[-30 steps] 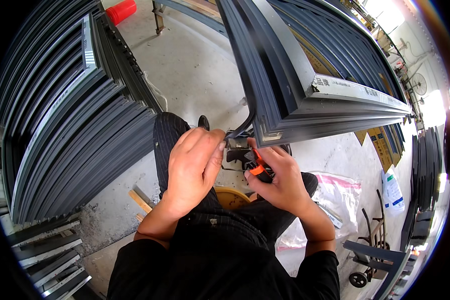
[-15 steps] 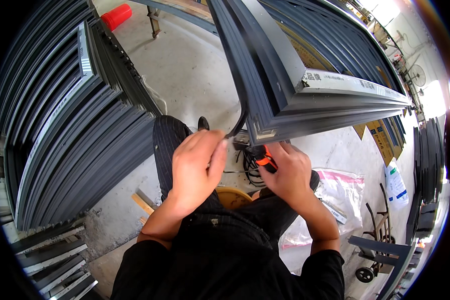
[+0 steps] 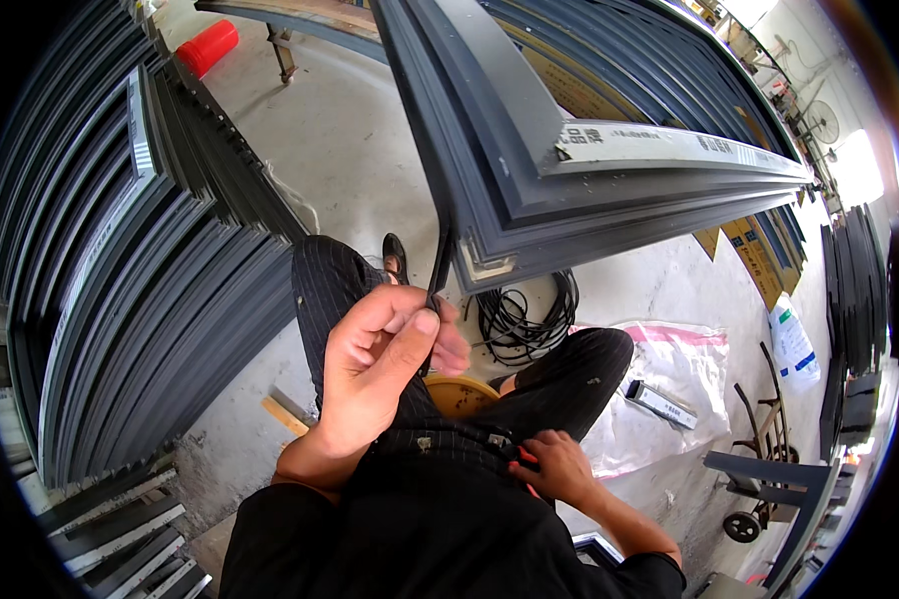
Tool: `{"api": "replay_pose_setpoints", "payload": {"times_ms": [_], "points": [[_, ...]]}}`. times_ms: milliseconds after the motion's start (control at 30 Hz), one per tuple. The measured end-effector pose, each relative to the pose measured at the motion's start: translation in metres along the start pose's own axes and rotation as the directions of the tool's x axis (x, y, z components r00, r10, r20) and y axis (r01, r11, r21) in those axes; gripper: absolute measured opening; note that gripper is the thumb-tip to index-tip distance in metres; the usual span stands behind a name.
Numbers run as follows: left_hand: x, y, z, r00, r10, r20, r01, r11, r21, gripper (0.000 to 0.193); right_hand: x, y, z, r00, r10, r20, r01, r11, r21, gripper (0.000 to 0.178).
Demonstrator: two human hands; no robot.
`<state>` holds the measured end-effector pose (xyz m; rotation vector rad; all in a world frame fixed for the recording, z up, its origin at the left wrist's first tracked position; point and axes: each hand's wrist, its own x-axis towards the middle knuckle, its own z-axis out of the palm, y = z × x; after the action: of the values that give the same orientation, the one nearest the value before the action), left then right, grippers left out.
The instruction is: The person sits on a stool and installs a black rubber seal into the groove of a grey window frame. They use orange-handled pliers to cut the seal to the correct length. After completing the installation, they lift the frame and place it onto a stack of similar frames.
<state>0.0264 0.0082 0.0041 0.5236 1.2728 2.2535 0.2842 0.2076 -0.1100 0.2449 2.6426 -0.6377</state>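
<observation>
Black strip (image 3: 442,262) pinched in left hand (image 3: 378,354), right hand (image 3: 563,467) curled on red tool (image 3: 525,458), tool mostly hidden

Red-orange tool (image 3: 523,471) only partly visible

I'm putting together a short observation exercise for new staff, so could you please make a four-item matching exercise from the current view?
Column 1
1. Left hand
2. Right hand
3. Cable coil
4. Round tub

Column 2
A. On the floor, just beyond the knees
B. Yellow, between the legs
C. Pinching a black strip
D. Holding a red tool

Right pairs: 1-C, 2-D, 3-A, 4-B
</observation>
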Motion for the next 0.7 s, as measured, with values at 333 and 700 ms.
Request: {"api": "replay_pose_setpoints", "payload": {"times_ms": [333, 700], "points": [[0.003, -0.016, 0.039, 0.971, 0.198, -0.132, -0.206, 0.978, -0.046, 0.013, 0.093, -0.122, -0.091, 0.336, -0.35, -0.874, 0.626, 0.777, -0.071, 0.077], [0.008, -0.025, 0.022, 0.973, 0.223, -0.057, -0.21, 0.962, 0.173, 0.012, 0.105, -0.132, -0.113, 0.348, -0.241, -0.906, 0.616, 0.788, 0.027, 0.037]]}}
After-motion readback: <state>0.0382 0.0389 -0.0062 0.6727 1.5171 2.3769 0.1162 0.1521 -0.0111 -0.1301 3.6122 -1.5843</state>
